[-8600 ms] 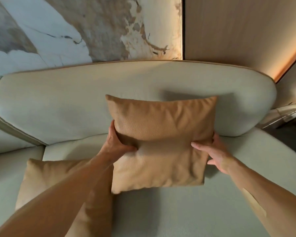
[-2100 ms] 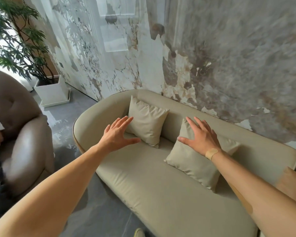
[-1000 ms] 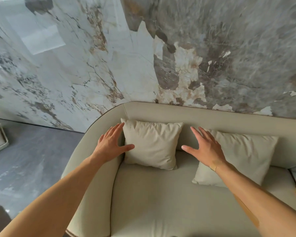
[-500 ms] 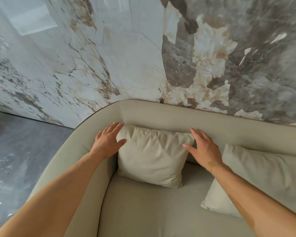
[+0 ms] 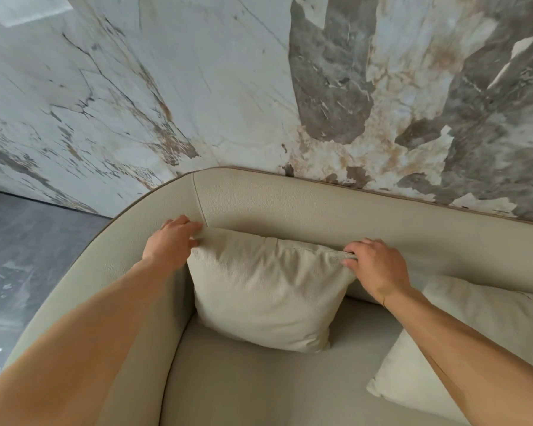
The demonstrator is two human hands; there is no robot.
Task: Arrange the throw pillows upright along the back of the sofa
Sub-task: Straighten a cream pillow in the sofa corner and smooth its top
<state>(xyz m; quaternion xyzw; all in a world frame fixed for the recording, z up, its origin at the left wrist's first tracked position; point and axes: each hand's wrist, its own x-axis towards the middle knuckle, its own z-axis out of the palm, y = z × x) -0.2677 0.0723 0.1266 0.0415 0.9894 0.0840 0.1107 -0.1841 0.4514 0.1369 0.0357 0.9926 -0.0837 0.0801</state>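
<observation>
Head view: we've got both hands on the corner pillow, at the sofa's 9 o'clock end where backrest curves into arm. Left hand pinches the top-left corner, right hand pinches the top-right corner, fingers curled over the top seam.

Risks, as we judge them:
- Soft fill: let go with the top edge off the backrest and it probably slumps forward onto the seat.
- Uneven pull from the two corners would skew it, since the curved corner gives poor backing on the left.
- Shifting it toward 3 o'clock could bump the second pillow, which lies slanted just beside it, not yet upright.

Look: cream, pebbled leather-like cover matching the sofa, square, plump, creased along the top between our grips. Standing nearly upright, leaning back, bottom edge on the seat cushion.
</observation>
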